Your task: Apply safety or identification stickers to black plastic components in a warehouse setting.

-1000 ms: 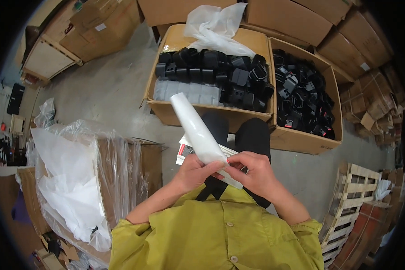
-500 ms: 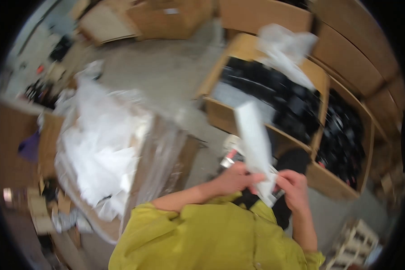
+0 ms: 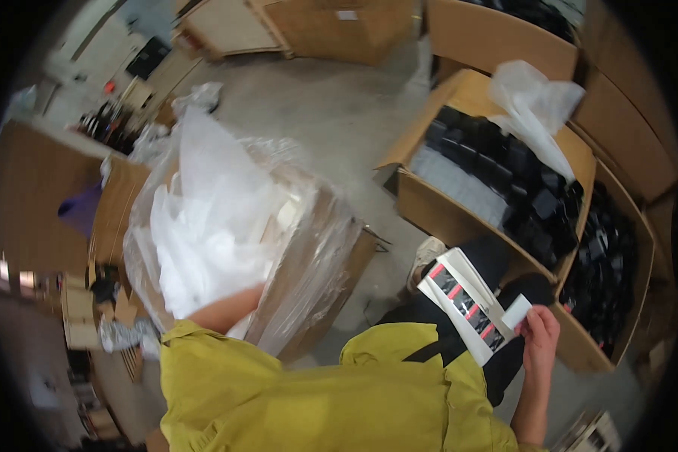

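Carton [image 3: 306, 252], draped in clear plastic [image 3: 145, 279] and heaped with white sheeting [image 3: 211, 241], hides the left hand; that grip cannot be told. The right hand [image 3: 542, 329] pinches a pale slip [image 3: 515, 311] beside label sheets [image 3: 467, 305] on the knees [image 3: 532, 291]; open boxes [image 3: 459, 224] of black parts [image 3: 497, 169] crowd close ahead.

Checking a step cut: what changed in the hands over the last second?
Right hand let go of the white roll, now holds a white slip. Left arm swung left into the lined box, hand hidden. Labels stayed on the lap, black parts in boxes.
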{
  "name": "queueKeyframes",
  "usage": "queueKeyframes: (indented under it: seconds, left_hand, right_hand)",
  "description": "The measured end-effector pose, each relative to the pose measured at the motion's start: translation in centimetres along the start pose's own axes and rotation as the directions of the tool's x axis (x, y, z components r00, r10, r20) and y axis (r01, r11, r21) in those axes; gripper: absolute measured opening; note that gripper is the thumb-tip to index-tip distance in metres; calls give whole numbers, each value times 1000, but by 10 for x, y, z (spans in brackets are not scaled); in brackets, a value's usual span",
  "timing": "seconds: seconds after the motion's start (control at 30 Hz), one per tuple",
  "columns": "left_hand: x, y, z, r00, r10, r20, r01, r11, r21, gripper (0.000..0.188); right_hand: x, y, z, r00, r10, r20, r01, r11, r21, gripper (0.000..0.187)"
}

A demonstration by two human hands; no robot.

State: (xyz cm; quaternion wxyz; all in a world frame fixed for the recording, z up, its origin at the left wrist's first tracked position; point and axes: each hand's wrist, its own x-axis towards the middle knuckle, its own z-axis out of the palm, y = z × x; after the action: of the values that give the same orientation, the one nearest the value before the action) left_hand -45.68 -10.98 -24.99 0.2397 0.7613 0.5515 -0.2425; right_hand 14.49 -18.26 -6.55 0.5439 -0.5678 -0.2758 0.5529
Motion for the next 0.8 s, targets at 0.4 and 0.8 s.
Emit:
queueKeyframes:
  seconds: [0.4,0.8]
  left_hand:
    - [-112,91,-276,816,-482,-319,359,856,-372,9]
    - [12,431,-222,780,545,-308,-529,310,-790,50]
  right_hand:
    - [3,-12,9,1000,8,-30,-11,995,-101,13]
    - [22,-26,43,829,-554,73,472,625,-622,12]
